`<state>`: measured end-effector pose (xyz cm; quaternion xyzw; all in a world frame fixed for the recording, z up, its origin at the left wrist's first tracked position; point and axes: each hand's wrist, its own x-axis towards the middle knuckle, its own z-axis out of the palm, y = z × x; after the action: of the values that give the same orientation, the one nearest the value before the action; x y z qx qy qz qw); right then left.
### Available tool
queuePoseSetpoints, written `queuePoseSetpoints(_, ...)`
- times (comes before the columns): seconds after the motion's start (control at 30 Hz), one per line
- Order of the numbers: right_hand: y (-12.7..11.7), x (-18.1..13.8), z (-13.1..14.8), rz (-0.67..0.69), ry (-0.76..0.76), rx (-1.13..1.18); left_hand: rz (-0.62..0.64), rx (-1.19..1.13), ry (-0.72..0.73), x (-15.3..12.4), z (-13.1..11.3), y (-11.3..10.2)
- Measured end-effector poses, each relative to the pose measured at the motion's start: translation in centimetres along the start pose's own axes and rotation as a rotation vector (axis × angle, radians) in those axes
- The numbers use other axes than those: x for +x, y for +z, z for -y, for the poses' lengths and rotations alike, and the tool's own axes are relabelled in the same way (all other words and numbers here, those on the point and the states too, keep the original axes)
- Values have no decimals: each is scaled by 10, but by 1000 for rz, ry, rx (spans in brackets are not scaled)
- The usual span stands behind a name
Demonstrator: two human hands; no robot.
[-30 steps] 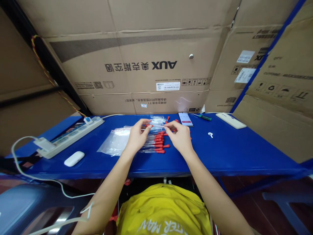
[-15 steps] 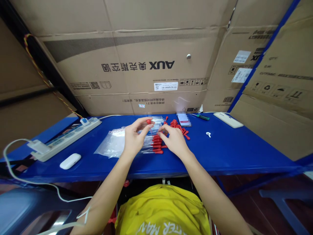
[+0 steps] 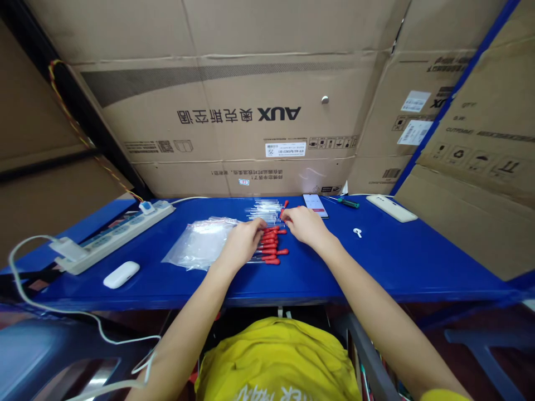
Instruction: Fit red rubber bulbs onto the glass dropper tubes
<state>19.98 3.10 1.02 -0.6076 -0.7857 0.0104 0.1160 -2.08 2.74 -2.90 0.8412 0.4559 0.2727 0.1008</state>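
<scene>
Droppers with red rubbery bulbs and thin clear stems are lined up in a row around the middle of the frame, bulbs pointing right. Left hand is down over the upper part of that row, fingers curled in, and honestly I can't tell if anything's in them. Half a second ago it was held up higher with a red bulb showing at the fingertips, so that's the big change.

Right hand has its thumb and fingertips bunched together with a bit of red right at them, but I can't tell whether it's actually gripped. It's shifted right and now covers most of the loose red bulb heap that was in plain sight a moment ago.

Just above the row there's a bundle of bare clear slim tubes, same place as before. Left of centre, crinkly clear plastic bags lie flat by the left wrist.

Further out, right of centre, there's a dark-edged phone with a lit screen, a screwdriver with a green handle and a small white earbud, all on the glossy blue tabletop. Also new: a bit of yellow sleeve has popped in at the lower right edge.
</scene>
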Motion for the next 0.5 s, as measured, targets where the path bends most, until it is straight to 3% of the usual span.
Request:
queuePoseSetpoints(0.27,11,20,3,82,-114,-170,41,46,79,-3,0,3)
queuePoseSetpoints(0.5,8,18,5,90,-134,-231,76,76,-22,-6,-4,0)
